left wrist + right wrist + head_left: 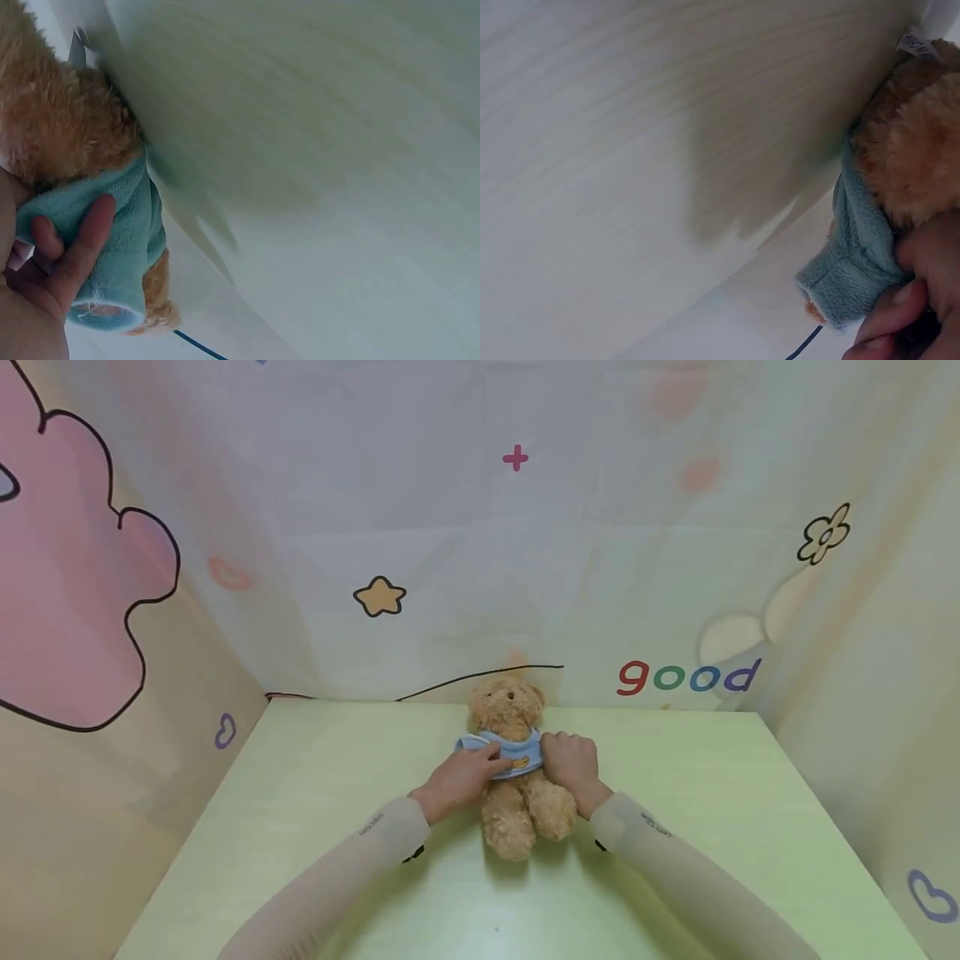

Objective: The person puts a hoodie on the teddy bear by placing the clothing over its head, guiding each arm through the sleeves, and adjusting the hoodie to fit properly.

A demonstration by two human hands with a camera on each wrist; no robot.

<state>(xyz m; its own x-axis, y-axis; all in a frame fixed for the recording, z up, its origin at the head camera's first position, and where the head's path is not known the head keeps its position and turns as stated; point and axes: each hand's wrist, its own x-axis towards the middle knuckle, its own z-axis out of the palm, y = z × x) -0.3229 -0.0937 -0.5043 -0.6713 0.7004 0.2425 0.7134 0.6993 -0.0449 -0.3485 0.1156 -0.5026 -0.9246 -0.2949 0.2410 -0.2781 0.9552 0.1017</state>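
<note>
A tan, curly-furred teddy bear in a small blue shirt lies face up on the table, its head toward the back wall. My left hand holds the shirt on the left side, and its fingers lie over the cloth in the left wrist view. On the other side, my right hand grips the shirt's edge with curled fingers. The shirt's open sleeve shows by the left fingers. In the right wrist view, another sleeve sticks out beside the fingertips, and a white tag shows near the bear's lower end.
The pale green table runs back to a cloth wall printed with a star and the word "good". Cloth walls also stand at the left and right sides. Both forearms wear light sleeves.
</note>
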